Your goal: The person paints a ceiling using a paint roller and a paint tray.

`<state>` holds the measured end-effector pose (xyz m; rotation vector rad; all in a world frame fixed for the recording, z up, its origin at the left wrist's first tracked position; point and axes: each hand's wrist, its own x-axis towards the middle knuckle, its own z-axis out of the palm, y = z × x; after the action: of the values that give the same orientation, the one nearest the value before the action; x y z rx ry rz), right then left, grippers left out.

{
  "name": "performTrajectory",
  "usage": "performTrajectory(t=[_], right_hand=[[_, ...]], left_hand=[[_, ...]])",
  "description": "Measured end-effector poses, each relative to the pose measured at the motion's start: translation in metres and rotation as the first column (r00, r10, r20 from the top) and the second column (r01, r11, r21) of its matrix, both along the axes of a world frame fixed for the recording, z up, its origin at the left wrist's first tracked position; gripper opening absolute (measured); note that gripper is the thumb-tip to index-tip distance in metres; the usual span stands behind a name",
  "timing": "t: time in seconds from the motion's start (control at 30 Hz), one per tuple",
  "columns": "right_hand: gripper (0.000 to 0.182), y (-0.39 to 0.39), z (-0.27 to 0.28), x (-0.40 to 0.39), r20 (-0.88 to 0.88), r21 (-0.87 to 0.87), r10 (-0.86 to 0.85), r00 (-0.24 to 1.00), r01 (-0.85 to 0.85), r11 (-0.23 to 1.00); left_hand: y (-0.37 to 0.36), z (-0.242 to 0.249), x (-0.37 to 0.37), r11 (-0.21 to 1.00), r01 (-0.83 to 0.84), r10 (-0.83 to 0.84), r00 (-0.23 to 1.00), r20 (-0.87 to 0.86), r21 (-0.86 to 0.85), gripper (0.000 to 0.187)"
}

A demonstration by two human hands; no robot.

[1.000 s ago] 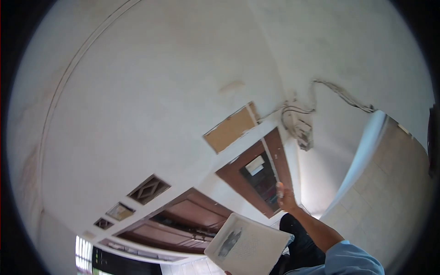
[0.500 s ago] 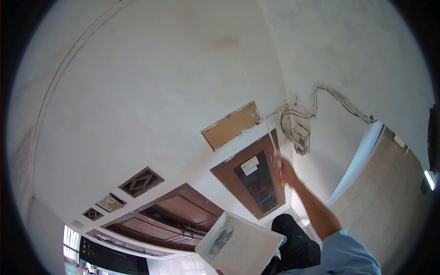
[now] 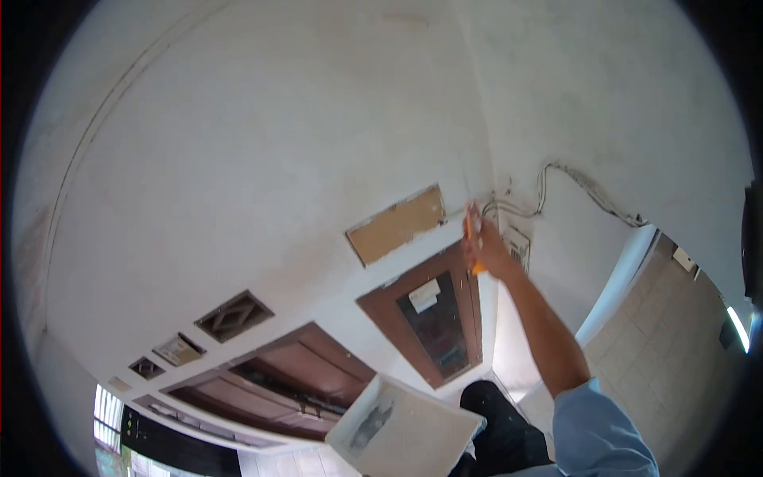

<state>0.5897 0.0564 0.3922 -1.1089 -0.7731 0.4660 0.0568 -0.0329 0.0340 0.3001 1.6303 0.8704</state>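
Note:
My right hand point(image 3: 486, 245), arm raised, is closed around the orange handle of a paint roller point(image 3: 478, 268). Its thin rod runs faintly up along the white wall point(image 3: 302, 143), and a blurred, pale roller head shows near the top of the view. A whitish paint tray point(image 3: 421, 429), tilted, with a grey patch inside, is at the bottom in front of my body. My left hand is out of view.
A brown door point(image 3: 457, 318) with a dark glass pane and a tan panel point(image 3: 397, 225) above it are near my right hand. Loose cables point(image 3: 544, 187) run to a wall box point(image 3: 518, 246). Vent openings point(image 3: 235, 316) and brown double doors point(image 3: 294, 374) lie left.
My right hand has moved up from beside the door to near the tan panel, and the roller head has gone higher. A sliver of a hand under the tray no longer shows.

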Motion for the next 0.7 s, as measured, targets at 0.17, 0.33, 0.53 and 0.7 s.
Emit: performTrajectory(t=[0.17,0.33,0.53,0.7], right_hand=[[0.041,-0.015,-0.132,0.014,0.307,-0.122,0.026,0.951,0.012,0.992],[0.055,-0.113,-0.272,-0.048,-0.234,-0.364,0.142,0.962,-0.222,0.905],[0.051,-0.198,-0.225,-0.096,-0.034,-0.66,-0.185,0.982,0.117,0.742],[0.031,-0.298,-0.24,-0.045,0.017,-0.798,0.08,0.997,-0.035,0.601]], left_hand=[[-0.003,0.046,0.016,0.983,0.178,-0.175,0.982,-0.071,0.033,0.079],[-0.011,0.089,0.031,0.922,0.383,-0.348,0.886,-0.307,0.06,0.077],[-0.01,0.112,0.032,0.93,0.364,-0.329,0.887,-0.325,0.052,0.092],[-0.003,0.118,0.04,0.958,0.274,-0.249,0.942,-0.225,0.086,0.093]])
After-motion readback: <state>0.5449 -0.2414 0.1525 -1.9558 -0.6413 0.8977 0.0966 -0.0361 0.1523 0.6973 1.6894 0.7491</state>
